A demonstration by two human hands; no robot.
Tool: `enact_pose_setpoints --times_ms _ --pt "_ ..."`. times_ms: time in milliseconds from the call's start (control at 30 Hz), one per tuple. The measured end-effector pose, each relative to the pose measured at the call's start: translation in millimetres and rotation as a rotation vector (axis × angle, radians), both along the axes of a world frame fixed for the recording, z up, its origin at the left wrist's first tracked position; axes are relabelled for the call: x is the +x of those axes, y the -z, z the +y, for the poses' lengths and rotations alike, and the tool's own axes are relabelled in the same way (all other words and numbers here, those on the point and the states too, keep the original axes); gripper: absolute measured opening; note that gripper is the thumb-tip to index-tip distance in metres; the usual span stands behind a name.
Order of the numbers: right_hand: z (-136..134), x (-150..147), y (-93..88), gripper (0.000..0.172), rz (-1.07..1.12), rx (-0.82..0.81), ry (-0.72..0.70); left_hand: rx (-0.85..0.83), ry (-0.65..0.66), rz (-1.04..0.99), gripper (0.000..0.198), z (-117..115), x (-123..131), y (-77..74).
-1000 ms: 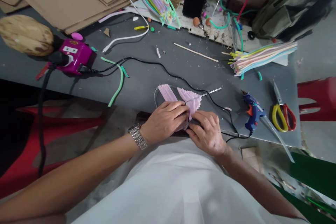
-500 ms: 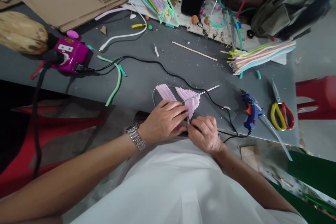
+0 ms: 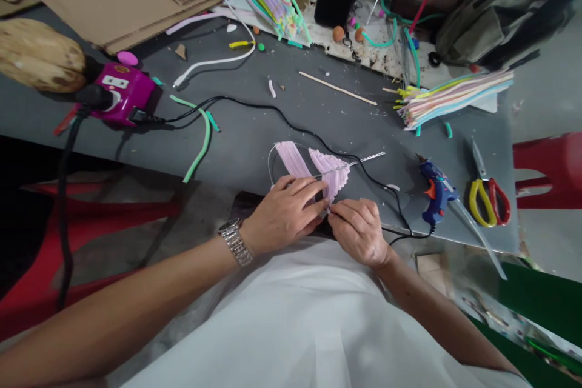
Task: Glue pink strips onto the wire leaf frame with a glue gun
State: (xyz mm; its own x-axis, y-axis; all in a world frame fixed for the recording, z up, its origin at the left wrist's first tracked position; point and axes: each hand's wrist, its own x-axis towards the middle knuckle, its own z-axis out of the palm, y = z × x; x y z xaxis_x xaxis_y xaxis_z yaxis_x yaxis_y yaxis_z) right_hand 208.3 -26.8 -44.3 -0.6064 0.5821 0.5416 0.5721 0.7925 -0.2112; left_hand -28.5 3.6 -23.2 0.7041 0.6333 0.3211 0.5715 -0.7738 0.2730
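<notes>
At the table's near edge lies a pale lilac pipe-cleaner piece (image 3: 331, 173), wound in rows on a thin wire frame. One part is a straight strip (image 3: 291, 159), the other a fan with a scalloped edge. A twisted wire stem (image 3: 369, 159) sticks out to the right. My left hand (image 3: 287, 206), with a metal watch on its wrist, presses its fingers onto the piece from the left. The fingers of my right hand (image 3: 358, 230) pinch its lower tip, close to my left fingertips. The fingers hide that tip in part.
Right of my hands lie a blue glue gun (image 3: 437, 194) and scissors (image 3: 482, 194). The glue gun's black cord (image 3: 273, 108) crosses the table to a purple power adapter (image 3: 122, 94). Pipe-cleaner bundles (image 3: 454, 97), a wooden stick (image 3: 337, 88) and cardboard (image 3: 113, 0) lie farther back.
The lilac piece and both hands have shifted slightly to the right in the picture. My right hand still pinches the lower tip. Tools on the table stay put.
</notes>
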Motion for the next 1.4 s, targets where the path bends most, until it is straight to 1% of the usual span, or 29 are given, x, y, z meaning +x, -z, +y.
enact_pose_setpoints --times_ms 200,433,667,900,1100,1233,1400 --pt "7 0 -6.6 0.019 0.008 0.007 -0.005 -0.017 0.004 -0.001 0.024 0 1 -2.4" --pt "6 2 -3.0 0.023 0.006 -0.041 0.004 -0.030 0.000 -0.019 0.024 1 2 -2.2" --pt "11 -1 -6.4 0.020 0.016 -0.017 0.008 -0.068 -0.006 -0.018 0.024 3 5 -2.8" --pt "11 1 -1.0 0.023 0.048 -0.019 0.001 -0.001 -0.040 -0.131 0.024 0 9 2.1" --pt "12 2 -0.4 0.020 0.025 -0.018 0.000 -0.043 -0.059 -0.108 0.023 -1 12 -0.6" --pt "12 2 -0.6 0.018 0.021 -0.021 -0.003 -0.093 -0.058 -0.091 0.024 -1 12 1.2" --pt "13 3 -0.5 0.018 0.014 -0.013 0.001 -0.096 -0.048 -0.093 0.026 0 11 3.1"
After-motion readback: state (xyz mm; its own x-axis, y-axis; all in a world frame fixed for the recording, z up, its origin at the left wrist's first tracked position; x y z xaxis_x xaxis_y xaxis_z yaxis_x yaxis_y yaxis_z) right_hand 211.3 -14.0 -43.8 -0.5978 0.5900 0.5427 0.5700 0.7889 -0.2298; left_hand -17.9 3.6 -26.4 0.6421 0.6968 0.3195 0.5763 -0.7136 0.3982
